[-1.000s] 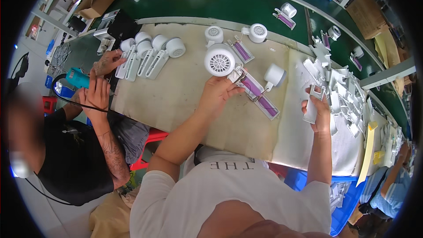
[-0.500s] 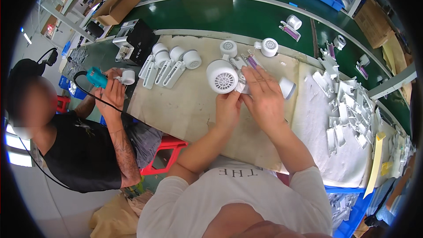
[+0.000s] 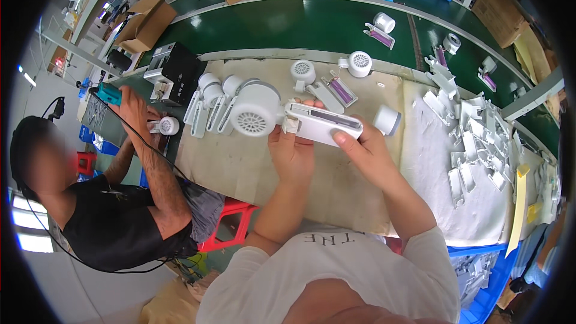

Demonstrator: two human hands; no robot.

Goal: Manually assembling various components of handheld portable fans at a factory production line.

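Raised over the worktable is a white handheld fan (image 3: 255, 111) with a round grilled head and a long handle. My left hand (image 3: 292, 155) pinches it at the neck, next to a small beige tab. My right hand (image 3: 371, 151) grips the far end of the handle, thumb on its near side and fingers behind it. A long slot shows along the handle's upper side. Just beyond lie a handle shell with a purple part inside (image 3: 342, 91) and a round white fan head (image 3: 303, 72). Another fan head (image 3: 360, 64) sits further back, and one more (image 3: 387, 120) is right of my right hand.
Several white fans (image 3: 210, 105) stand in a row at left, by a black machine (image 3: 174, 75). A person (image 3: 120, 222) at the left holds a teal power tool (image 3: 109, 93) and a fan part. White handle shells (image 3: 474, 138) are heaped at right. Beyond runs a green conveyor (image 3: 270, 27).
The fan has been lifted and moved left, its handle now turned across my view. My right hand has shifted from over the handle to its right end. The person at left has lifted the tool.
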